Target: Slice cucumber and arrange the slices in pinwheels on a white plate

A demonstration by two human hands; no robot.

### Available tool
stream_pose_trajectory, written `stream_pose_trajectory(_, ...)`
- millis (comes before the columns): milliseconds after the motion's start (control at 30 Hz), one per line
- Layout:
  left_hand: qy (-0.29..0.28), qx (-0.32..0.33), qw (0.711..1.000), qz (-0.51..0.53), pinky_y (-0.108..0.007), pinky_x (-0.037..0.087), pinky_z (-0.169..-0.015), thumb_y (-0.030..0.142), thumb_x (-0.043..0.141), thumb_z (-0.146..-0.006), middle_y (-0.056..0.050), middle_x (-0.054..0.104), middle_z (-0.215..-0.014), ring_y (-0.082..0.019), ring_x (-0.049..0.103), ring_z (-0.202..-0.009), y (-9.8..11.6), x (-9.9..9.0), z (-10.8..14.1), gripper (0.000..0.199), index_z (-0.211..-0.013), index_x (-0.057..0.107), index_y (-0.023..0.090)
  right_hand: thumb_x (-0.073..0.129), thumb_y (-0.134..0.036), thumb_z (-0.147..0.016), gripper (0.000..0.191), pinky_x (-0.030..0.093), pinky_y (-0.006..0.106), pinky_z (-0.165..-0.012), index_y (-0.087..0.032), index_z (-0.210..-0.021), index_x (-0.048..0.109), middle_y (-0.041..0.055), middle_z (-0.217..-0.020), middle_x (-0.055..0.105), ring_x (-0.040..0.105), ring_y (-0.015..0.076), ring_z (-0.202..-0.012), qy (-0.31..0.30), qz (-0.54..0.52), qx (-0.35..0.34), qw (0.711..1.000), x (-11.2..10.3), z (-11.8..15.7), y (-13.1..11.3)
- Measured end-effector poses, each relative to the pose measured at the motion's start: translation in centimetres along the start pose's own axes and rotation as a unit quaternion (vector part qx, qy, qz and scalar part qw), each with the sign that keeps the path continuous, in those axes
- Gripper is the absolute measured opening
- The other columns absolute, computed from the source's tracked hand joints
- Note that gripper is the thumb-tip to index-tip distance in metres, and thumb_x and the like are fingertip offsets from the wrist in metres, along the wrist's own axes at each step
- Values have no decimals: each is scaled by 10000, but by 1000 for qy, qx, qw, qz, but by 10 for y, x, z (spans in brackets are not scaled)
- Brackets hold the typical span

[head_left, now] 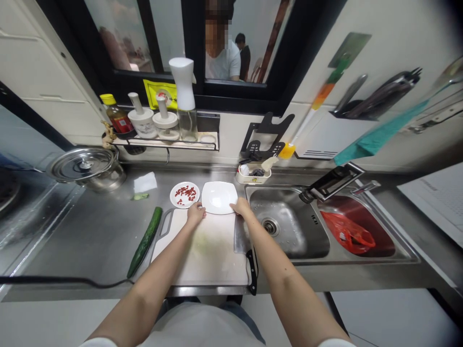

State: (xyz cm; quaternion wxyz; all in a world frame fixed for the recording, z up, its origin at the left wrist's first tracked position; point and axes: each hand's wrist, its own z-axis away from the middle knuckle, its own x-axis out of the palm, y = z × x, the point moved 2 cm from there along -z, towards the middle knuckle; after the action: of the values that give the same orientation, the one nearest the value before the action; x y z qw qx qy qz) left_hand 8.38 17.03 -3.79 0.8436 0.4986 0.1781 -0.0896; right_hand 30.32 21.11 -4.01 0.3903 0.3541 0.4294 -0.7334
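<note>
Both hands grip a white square plate (218, 196) by its near corners, at the far edge of the white cutting board (208, 260). My left hand (196, 214) is closed on the left corner, and my right hand (241, 207) pinches the right one. Just left of the plate is a small round dish (184, 194) holding chopped red pieces. A kitchen knife (251, 270) lies along the board's right side, its blade partly behind my right forearm. To the left of the board rests a whole cucumber (145, 241).
A double sink (289, 226) lies to the right, with a red plastic bag (349, 233) in its far basin. A lidded steel pot (88, 168) stands at back left. Bottles and jars fill a wall rack (166, 142). A black cable (65, 280) crosses the front left. People show through the window.
</note>
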Motion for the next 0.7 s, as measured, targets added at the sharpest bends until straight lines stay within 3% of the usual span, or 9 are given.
stream_pose_trajectory(300,26,49,991,-118,-243,482,-718,155,551,-789,-16,685,-601,-171,679,-654,-6,2,-10,303,-1072,654,122,648,-328,-837,468,444,251,-897,-77,-1228,595,171,-1109,684,608,234,-1111,0,50,7,999,-1,5,-5)
stream_pose_trajectory(700,31,49,992,-111,-239,471,-723,186,548,-815,-22,687,-631,-166,671,-665,-5,2,-6,344,-1137,640,107,625,-358,-863,480,432,245,-903,-86,-1253,563,181,-1183,650,592,234,-1135,3,54,15,998,-7,16,-12)
